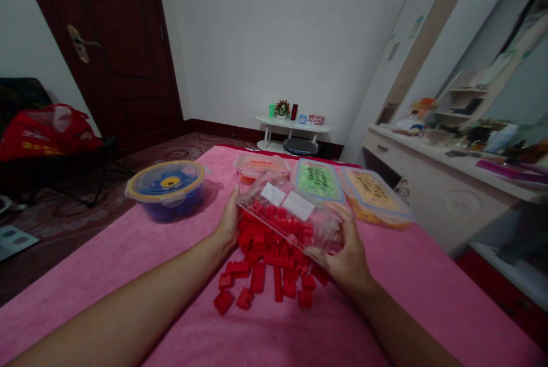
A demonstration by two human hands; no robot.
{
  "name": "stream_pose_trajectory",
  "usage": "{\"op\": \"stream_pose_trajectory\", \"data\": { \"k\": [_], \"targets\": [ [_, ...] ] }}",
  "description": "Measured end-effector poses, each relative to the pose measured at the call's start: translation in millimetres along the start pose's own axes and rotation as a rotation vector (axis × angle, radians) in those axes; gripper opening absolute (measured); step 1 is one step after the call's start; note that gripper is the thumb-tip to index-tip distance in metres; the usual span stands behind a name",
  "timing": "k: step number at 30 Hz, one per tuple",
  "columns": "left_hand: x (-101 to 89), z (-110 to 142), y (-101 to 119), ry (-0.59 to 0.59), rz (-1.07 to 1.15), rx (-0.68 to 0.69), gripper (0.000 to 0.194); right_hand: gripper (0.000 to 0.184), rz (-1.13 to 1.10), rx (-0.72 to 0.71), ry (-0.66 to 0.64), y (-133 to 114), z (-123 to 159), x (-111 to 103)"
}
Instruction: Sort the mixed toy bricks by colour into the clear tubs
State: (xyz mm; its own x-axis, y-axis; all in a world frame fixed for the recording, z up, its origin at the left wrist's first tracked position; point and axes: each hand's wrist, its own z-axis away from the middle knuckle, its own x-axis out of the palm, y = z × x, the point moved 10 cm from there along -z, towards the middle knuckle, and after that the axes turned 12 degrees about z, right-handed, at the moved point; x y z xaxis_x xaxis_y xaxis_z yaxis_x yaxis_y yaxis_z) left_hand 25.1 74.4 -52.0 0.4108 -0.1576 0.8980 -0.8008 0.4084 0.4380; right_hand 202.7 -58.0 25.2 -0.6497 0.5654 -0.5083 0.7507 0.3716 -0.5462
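Note:
A clear plastic box [323,221] with two white labels on its upturned face is tipped over in the middle of the pink cloth. My right hand [347,250] grips its right end, fingers wrapped round the edge. At the box's left end, my left hand [230,221] is closed on the side, its fingertips mostly hidden behind the plastic. Red building blocks [257,275] lie in a pile under and in front of the box, and some show through its wall. Several loose blocks have spread toward me between my forearms.
Left on the pink cloth [184,310] stands a round lidded container [171,193] of blue pieces. Behind are lidded boxes: one reddish [261,166], one green [317,180], one yellow-orange [377,196]. A dresser [445,184] stands right, a door [103,41] far left.

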Motion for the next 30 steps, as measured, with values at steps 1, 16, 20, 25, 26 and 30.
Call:
{"op": "stream_pose_trajectory", "data": {
  "k": [1, 16, 20, 25, 26, 30],
  "targets": [
    [2.0, 0.6, -0.9, -0.006, -0.003, 0.009, 0.052, 0.078, 0.002, -0.005, 0.022, 0.3, 0.4, -2.1],
    [74.3, 34.6, 11.8, -0.334, -1.362, 0.416, 0.039, 0.061, -0.219, 0.259, 0.229, 15.5, -7.8, -28.5],
    [79.7, 46.4, -32.1, -0.551, -1.723, 0.253, 0.058, 0.062, -0.330, 0.308, 0.217, 22.9, -6.7, -24.4],
    [51.9, 20.2, -25.8, -0.445, -1.998, 0.242, 0.051, 0.065, -0.588, 0.419, 0.155, 28.3, -2.6, -11.0],
    [48.1, 16.4, -24.8, -0.445, -2.030, 0.238, 0.053, 0.064, -0.634, 0.442, 0.154, 29.4, -2.3, -11.0],
    [34.2, 7.9, -19.8, -0.402, -2.141, 0.226, 0.055, 0.051, -0.747, 0.546, 0.172, 36.5, -1.8, -32.5]
  ]
}}
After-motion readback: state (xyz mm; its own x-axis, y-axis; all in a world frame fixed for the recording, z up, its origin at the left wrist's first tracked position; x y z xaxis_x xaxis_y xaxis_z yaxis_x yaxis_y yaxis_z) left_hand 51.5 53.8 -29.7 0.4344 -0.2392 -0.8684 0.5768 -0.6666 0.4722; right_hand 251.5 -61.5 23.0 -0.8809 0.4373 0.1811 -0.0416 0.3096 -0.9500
